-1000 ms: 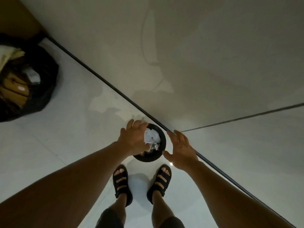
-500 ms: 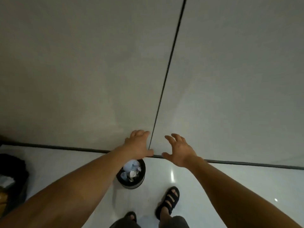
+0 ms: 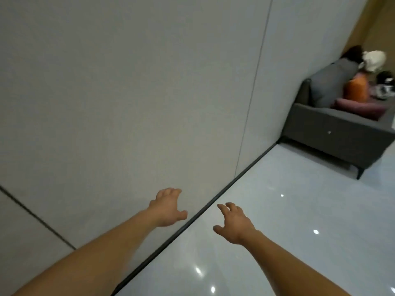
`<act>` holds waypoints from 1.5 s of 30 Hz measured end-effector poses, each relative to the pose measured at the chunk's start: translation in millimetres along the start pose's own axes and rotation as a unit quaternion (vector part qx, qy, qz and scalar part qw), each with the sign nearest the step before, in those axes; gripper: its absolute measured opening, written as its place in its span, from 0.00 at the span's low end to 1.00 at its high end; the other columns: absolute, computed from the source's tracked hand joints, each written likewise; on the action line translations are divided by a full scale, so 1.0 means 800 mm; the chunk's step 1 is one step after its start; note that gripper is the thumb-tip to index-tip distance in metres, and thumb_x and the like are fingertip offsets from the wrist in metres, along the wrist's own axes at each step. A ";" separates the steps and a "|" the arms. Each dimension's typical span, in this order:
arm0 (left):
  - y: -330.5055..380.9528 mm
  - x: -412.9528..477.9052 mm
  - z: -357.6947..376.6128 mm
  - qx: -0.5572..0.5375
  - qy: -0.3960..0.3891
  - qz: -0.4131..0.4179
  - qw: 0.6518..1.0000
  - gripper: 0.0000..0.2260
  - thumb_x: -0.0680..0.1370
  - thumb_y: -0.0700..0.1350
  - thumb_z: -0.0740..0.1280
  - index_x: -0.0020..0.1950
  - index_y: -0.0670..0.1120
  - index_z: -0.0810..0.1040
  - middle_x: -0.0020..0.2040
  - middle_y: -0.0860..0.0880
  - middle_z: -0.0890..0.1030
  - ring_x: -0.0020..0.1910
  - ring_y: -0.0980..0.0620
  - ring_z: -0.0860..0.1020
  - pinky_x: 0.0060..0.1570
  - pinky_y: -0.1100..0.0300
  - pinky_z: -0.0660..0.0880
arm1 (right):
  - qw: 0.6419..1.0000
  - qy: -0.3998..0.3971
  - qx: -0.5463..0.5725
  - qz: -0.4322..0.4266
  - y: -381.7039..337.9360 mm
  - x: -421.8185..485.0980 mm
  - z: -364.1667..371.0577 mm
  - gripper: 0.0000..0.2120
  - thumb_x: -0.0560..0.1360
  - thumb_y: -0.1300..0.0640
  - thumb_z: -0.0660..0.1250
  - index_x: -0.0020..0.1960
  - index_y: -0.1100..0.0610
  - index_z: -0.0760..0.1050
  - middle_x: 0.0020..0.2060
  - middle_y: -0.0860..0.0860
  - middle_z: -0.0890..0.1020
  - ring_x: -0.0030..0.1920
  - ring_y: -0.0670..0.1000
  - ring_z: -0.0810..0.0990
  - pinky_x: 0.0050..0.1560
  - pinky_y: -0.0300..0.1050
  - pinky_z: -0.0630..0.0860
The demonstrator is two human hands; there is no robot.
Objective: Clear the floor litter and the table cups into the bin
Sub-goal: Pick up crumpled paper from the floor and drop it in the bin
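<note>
Both forearms are cut off by the lower edge. The left hand (image 3: 167, 207) and right hand (image 3: 234, 225) reach forward holding nothing, fingers loosely spread and slightly curled. The bin lies outside the view. On the dark grey sofa (image 3: 333, 133), cropped at the right, grey, orange and purple shapes (image 3: 356, 89) are too blurred to name. A pale wall (image 3: 128, 82) meets the glossy white floor (image 3: 299, 210) along a dark skirting strip (image 3: 213, 201)

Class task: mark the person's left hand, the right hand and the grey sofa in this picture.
left hand (image 3: 167, 208): head view, on the back of the hand.
right hand (image 3: 235, 226): head view, on the back of the hand.
grey sofa (image 3: 333, 133): head view, on its bare side panel.
</note>
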State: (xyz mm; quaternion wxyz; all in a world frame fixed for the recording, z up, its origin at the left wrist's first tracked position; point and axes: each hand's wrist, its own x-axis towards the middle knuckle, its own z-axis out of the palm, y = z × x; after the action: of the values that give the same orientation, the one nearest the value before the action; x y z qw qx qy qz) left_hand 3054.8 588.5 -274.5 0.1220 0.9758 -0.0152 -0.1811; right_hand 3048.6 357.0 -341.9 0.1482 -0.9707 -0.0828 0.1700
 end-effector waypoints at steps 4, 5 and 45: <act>0.168 0.057 -0.001 0.041 0.011 0.100 0.994 0.37 0.75 0.60 0.65 0.78 0.51 0.52 0.77 0.49 0.53 0.76 0.47 0.50 0.72 0.47 0.58 | 0.995 0.048 0.035 0.081 0.143 -0.033 -0.058 0.37 0.76 0.40 0.62 0.79 0.48 0.50 0.78 0.51 0.53 0.76 0.55 0.54 0.70 0.55 0.66; 0.209 0.068 0.001 0.045 0.011 0.122 0.991 0.37 0.75 0.60 0.65 0.78 0.51 0.52 0.77 0.49 0.54 0.76 0.48 0.50 0.72 0.47 0.58 | 0.992 0.059 0.043 0.101 0.176 -0.043 -0.071 0.37 0.76 0.40 0.62 0.79 0.47 0.50 0.78 0.51 0.53 0.76 0.55 0.54 0.70 0.55 0.65; 1.197 0.491 0.131 0.136 -0.111 0.496 0.850 0.35 0.74 0.57 0.66 0.77 0.51 0.55 0.77 0.50 0.56 0.75 0.47 0.54 0.71 0.47 0.60 | 0.846 0.207 0.167 0.462 1.015 -0.029 -0.375 0.37 0.76 0.41 0.63 0.79 0.48 0.49 0.78 0.49 0.50 0.76 0.55 0.53 0.71 0.55 0.65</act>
State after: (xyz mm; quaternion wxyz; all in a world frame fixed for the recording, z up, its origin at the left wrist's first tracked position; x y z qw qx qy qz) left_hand 3398.1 -393.7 -273.4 0.0593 0.8187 -0.5353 -0.1993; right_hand 3223.0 -490.7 -321.8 0.2258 -0.8700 0.4377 0.0247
